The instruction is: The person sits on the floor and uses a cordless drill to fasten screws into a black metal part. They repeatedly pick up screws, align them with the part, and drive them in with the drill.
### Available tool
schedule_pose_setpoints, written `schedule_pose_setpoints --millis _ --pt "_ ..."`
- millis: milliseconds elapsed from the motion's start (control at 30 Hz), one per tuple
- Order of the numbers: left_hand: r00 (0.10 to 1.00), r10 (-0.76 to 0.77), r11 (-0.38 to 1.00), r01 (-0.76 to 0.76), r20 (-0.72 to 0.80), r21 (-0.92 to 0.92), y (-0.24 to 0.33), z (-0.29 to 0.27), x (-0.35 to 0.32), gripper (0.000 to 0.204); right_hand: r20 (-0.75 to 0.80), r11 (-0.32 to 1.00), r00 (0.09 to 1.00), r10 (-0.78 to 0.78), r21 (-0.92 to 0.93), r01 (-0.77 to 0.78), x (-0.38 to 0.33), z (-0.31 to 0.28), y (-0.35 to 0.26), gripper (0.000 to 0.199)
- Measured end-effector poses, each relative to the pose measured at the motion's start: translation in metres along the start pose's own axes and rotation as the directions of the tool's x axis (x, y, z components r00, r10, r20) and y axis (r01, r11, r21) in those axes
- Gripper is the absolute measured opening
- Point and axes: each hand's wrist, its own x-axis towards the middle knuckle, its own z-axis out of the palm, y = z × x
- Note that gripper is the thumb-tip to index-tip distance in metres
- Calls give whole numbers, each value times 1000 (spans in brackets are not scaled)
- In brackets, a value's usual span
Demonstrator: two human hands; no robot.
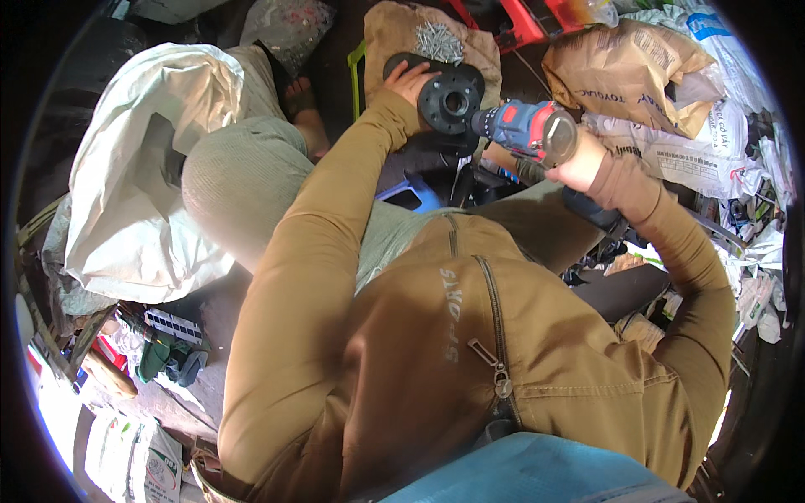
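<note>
My left hand grips the left side of a black plastic part with a round flange and a hole in its middle. A blue and red cordless drill is in my right hand, with the fingers wrapped round its handle. The drill points left, and its front end meets the flange's right edge. Whether a bit or screw sits there is too small to tell. Just beyond the part, a pile of silvery screws lies on a brown sheet.
A large white sack stands open at my left. Brown paper sacks and white printed bags crowd the right. Red plastic legs show at the far side, and a blue plastic piece lies between my knees.
</note>
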Motion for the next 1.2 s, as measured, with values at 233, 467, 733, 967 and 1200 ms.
schedule_pose_setpoints --millis 233,467,733,967,1200 --pt "999 -29 999 28 -28 -29 1 2 -1 89 -195 866 973 120 500 -7 -31 -12 -21 46" --pt "1000 -29 997 29 -11 -65 0 -1 0 88 -164 720 925 343 678 -148 51 -6 22 23" --pt "998 -48 997 50 32 -55 1 1 -2 89 -148 737 946 287 665 -120 84 8 50 15" --pt "933 -162 984 130 321 118 14 -43 5 115 -176 719 944 280 690 -85 64 -3 48 16" --pt "679 -552 832 411 483 373 57 -153 19 101 -189 730 938 289 677 -88 67 -2 48 17"
